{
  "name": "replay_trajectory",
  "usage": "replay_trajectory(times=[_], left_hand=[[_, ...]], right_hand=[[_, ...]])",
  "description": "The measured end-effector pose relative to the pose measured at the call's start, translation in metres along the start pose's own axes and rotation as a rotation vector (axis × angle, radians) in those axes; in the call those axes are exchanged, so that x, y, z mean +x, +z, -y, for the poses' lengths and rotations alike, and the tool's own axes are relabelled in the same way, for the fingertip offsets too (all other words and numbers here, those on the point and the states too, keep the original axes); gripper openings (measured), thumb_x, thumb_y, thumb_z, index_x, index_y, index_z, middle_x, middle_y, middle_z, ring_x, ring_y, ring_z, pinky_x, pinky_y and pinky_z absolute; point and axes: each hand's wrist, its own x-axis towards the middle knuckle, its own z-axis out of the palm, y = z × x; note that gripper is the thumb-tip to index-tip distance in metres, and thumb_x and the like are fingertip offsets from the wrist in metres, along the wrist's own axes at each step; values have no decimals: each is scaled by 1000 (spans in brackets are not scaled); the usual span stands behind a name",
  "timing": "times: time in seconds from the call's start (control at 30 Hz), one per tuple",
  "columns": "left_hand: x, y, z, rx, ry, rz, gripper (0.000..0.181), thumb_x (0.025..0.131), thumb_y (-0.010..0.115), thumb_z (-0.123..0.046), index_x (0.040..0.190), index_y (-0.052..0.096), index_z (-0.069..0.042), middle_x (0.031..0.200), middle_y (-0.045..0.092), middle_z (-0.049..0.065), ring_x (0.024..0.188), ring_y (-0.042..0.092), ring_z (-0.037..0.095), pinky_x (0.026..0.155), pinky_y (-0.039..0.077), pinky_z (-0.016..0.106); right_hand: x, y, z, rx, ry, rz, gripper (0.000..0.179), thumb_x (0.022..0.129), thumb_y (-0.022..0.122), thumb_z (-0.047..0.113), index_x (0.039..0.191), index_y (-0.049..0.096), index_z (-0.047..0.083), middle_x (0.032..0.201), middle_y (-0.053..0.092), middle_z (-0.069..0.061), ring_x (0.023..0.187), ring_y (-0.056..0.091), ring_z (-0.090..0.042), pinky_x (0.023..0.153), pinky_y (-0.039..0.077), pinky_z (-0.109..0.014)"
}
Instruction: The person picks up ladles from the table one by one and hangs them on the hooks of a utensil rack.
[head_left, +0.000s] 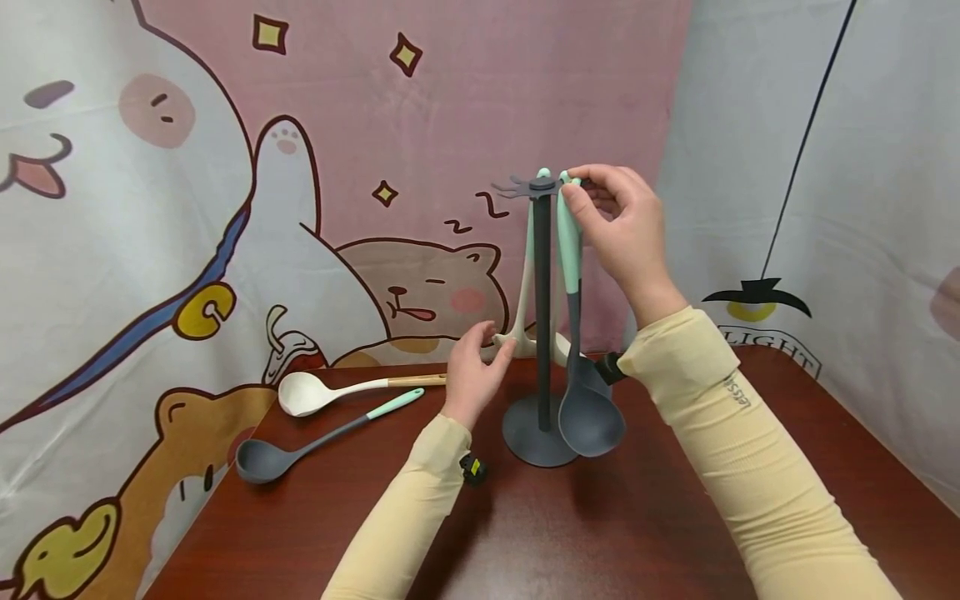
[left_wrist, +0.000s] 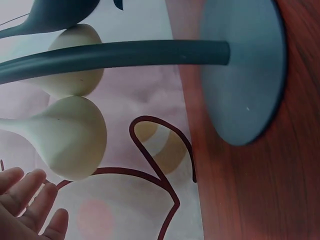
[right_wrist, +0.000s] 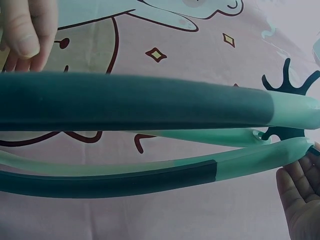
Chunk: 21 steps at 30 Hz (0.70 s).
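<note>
My right hand point(head_left: 622, 221) pinches the top of a mint handle between thumb and forefinger, beside the hooks of a dark utensil stand point(head_left: 543, 317). From that spot hangs a grey ladle point(head_left: 592, 421), its bowl facing me; a second grey bowl shows partly behind it. My left hand point(head_left: 476, 371) is left of the stand's pole with fingers relaxed and apart, holding nothing. Beyond those fingers hang pale ladles with mint handles, one bowl point(left_wrist: 75, 137) close to the fingertips in the left wrist view. The dark hooks point(right_wrist: 287, 77) show in the right wrist view.
On the table's left side lie a white ladle point(head_left: 303, 393) with a wooden handle and a grey ladle point(head_left: 262, 461) with a mint handle. The stand's round base point(head_left: 525, 437) rests on the red-brown table point(head_left: 525, 542). A cartoon-printed cloth point(head_left: 465, 108) hangs behind.
</note>
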Motion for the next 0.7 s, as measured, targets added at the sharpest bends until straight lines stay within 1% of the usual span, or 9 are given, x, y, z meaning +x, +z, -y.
replay_trajectory(times=[0.07, 0.2, 0.37, 0.53, 0.63, 0.7], left_hand=[[-1, 0, 2, 45, 5, 7, 52, 94, 66, -40, 131, 59, -5, 125, 64, 12, 116, 58, 30, 97, 46, 46], [-3, -2, 7, 141, 24, 17, 57, 93, 63, -48, 133, 58, -7, 126, 63, 12, 117, 55, 31, 100, 41, 50], [-5, -5, 12, 229, 60, 34, 65, 93, 58, -55, 137, 55, -8, 131, 60, 11, 125, 50, 32, 105, 33, 54], [-8, -7, 17, 298, 93, 86, 69, 94, 55, -55, 144, 49, -7, 142, 53, 12, 132, 45, 33, 110, 27, 56], [-10, -8, 20, 329, 73, 132, 73, 95, 51, -58, 148, 45, -8, 148, 47, 13, 137, 39, 35, 111, 22, 61], [-11, -9, 21, 352, 49, 163, 77, 95, 47, -63, 150, 42, -9, 151, 43, 14, 141, 34, 36, 111, 18, 64]], right_hand=[[0, 0, 0, 6, -5, 3, 26, 95, 67, 15, 115, 71, 0, 100, 58, 6, 88, 58, -10, 83, 48, -21], [0, 1, 1, 21, -16, 8, 26, 94, 68, 16, 115, 72, 2, 100, 58, 6, 88, 58, -10, 83, 48, -22], [0, 1, 2, 22, -27, 11, 25, 94, 68, 17, 115, 72, 3, 99, 57, 6, 88, 58, -10, 83, 49, -22], [0, 0, 3, 25, -24, 11, 26, 94, 68, 18, 115, 72, 2, 100, 57, 6, 88, 58, -10, 83, 48, -22], [0, 0, 3, 29, -24, 10, 26, 94, 68, 17, 115, 72, 2, 99, 57, 6, 88, 58, -10, 83, 48, -22], [-1, 0, 3, 29, -25, 10, 26, 94, 68, 17, 115, 72, 2, 99, 57, 6, 88, 58, -10, 83, 48, -22]])
